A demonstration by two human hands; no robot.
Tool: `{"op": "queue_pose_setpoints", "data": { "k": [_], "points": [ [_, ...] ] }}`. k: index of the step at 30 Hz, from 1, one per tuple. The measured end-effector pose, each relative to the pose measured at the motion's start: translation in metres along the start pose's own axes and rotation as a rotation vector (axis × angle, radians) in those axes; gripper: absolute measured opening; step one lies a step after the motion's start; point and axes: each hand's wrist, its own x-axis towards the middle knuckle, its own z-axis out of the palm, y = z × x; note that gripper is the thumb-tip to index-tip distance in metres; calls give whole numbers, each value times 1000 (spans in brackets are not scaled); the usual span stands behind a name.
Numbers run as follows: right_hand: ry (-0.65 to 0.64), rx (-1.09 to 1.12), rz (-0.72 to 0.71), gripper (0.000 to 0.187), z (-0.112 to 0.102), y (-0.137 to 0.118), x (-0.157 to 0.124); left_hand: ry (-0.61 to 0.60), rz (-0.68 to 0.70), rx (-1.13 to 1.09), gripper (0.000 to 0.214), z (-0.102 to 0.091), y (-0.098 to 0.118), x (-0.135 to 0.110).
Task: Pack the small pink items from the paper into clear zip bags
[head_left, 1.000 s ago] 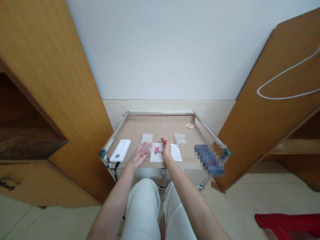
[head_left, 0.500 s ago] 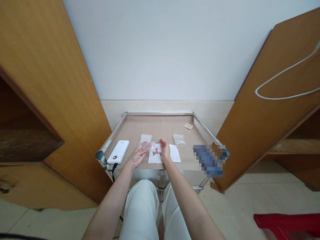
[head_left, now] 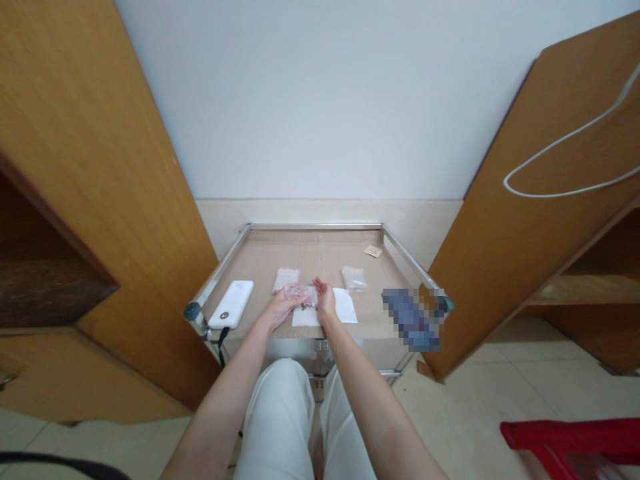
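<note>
Your left hand (head_left: 281,308) has its fingers closed on a clear, pinkish plastic bag (head_left: 301,294) at lower centre, above the white sheet (head_left: 346,308) on the counter (head_left: 325,253). Just beside it, your right hand (head_left: 325,303) has fingers extended, nothing visible in its grasp.

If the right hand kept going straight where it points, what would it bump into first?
Probably the metal rail at the far edge of the tabletop; the right hand points that way. Its height is unclear; above the rail, the wall would come first.
</note>
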Motion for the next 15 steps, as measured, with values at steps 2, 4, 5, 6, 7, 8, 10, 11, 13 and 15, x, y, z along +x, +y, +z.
{"op": "queue_pose_setpoints", "data": {
  "k": [2,4,5,6,7,8,10,11,13,15],
  "points": [
    [6,-3,11,40,1,0,0,20,2,28,38,0,-2,3],
    [10,4,1,40,1,1,1,43,5,59,40,1,-4,6],
    [11,1,-8,40,1,2,2,52,7,77,41,2,-5,8],
    [9,-7,-16,40,1,3,2,60,10,97,42,2,-5,8],
    [8,-17,-22,40,1,4,3,65,12,118,43,3,-5,9],
    [7,-28,-25,40,1,5,4,68,13,139,44,4,-4,10],
    [2,-43,-32,40,0,7,6,74,10,176,45,5,-3,10],
    [1,-45,-39,40,0,8,7,76,6,189,45,5,-3,10],
    [0,-42,-51,40,-1,9,8,79,3,203,45,6,-2,11],
    [3,-32,-49,40,-2,10,8,80,5,212,45,6,-1,11]
  ]
}}
